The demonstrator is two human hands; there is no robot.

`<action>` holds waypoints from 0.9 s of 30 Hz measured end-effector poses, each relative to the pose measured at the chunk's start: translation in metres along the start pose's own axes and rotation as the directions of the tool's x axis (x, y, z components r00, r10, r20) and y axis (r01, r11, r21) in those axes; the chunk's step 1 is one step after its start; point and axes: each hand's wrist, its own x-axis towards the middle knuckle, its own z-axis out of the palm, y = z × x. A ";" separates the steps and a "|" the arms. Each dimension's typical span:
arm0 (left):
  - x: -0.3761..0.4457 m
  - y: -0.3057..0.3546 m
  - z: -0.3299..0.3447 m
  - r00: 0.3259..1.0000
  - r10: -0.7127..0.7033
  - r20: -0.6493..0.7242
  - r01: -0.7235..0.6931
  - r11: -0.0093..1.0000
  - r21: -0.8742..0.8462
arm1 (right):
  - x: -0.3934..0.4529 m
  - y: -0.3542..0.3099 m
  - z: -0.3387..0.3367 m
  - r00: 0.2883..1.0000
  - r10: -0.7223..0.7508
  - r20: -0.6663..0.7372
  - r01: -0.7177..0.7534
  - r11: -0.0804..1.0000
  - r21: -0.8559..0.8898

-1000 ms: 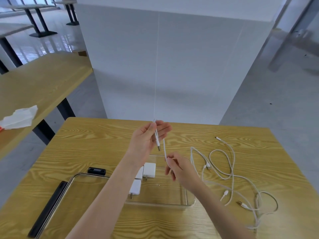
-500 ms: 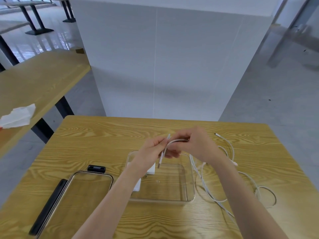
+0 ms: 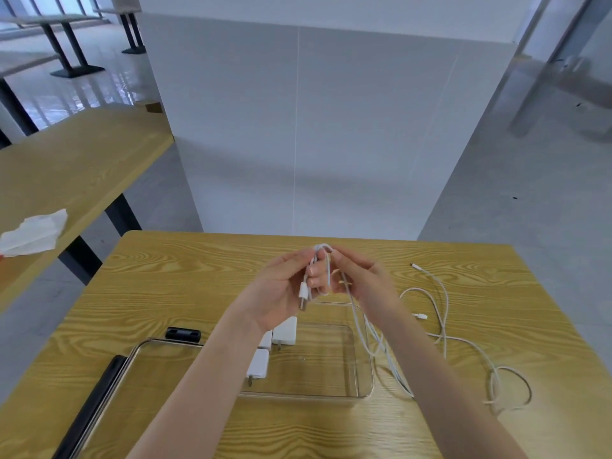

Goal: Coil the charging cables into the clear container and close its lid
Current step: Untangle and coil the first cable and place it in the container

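I hold both hands up over the middle of the worktop [image 3: 172, 293], just beyond the far edge of the clear container [image 3: 364, 369]. My left hand [image 3: 281, 289] is curled around a white charging cable [image 3: 328, 273], with the cable's plug end hanging down past my palm. My right hand [image 3: 361, 276] pinches the same cable at the top, where it bends over into a small loop between the two hands. From my right hand the cable drops in a long strand down past the container's right wall to the worktop.

The container sits open in front of me, near the middle of the worktop. Inside it, at its left end, lie white charger plugs [image 3: 284, 331], partly hidden by my left forearm. Its lid [image 3: 139, 356] lies flat on the worktop to the left of it, with a black strip [image 3: 89, 402] along the lid's left side and a small black clip [image 3: 183, 334] just beyond its far edge.

To the right of the container, more white cables [image 3: 443, 313] lie loose and tangled on the worktop, reaching toward the far right and curling into a loop near the right edge.

On a second wooden table [image 3: 82, 167] at far left lies a crumpled white tissue [image 3: 33, 233].
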 end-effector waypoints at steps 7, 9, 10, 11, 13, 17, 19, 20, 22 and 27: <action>0.013 0.016 -0.003 0.924 0.255 -0.283 -0.257 0.966 0.033 | -0.017 0.028 0.007 0.985 0.165 0.052 -0.117 0.856 -0.504; 0.015 0.013 -0.009 0.903 0.285 -0.321 -0.242 0.956 0.166 | -0.024 0.023 0.010 0.971 0.199 0.132 -0.022 0.624 -0.781; 0.016 0.010 -0.010 0.895 0.300 -0.330 -0.221 0.941 0.256 | -0.026 0.019 0.012 0.963 0.204 0.176 0.053 0.498 -0.865; 0.016 0.006 -0.012 0.887 0.318 -0.336 -0.193 0.914 0.356 | -0.028 0.013 0.015 0.959 0.200 0.202 0.109 0.400 -0.910; 0.016 -0.001 -0.015 0.884 0.336 -0.325 -0.126 0.841 0.526 | -0.029 -0.003 0.019 0.962 0.170 0.212 0.151 0.315 -0.937; 0.013 -0.006 -0.018 0.930 0.286 -0.232 -0.034 0.694 0.720 | -0.031 -0.039 0.020 0.967 0.010 0.255 0.248 0.199 -0.948; 0.010 -0.006 -0.016 0.957 0.228 -0.178 -0.007 0.634 0.773 | -0.031 -0.052 0.019 0.965 -0.042 0.258 0.261 0.210 -0.942; 0.009 -0.006 -0.014 0.970 0.189 -0.150 0.000 0.621 0.784 | -0.030 -0.055 0.018 0.966 -0.063 0.251 0.259 0.252 -0.933; 0.006 -0.008 -0.011 0.986 0.116 -0.120 0.012 0.667 0.745 | -0.025 -0.060 0.015 0.965 -0.128 0.228 0.259 0.350 -0.900; -0.004 -0.008 -0.011 1.000 0.011 -0.016 -0.002 0.872 0.489 | -0.012 -0.063 0.004 0.963 -0.219 0.159 0.266 0.651 -0.711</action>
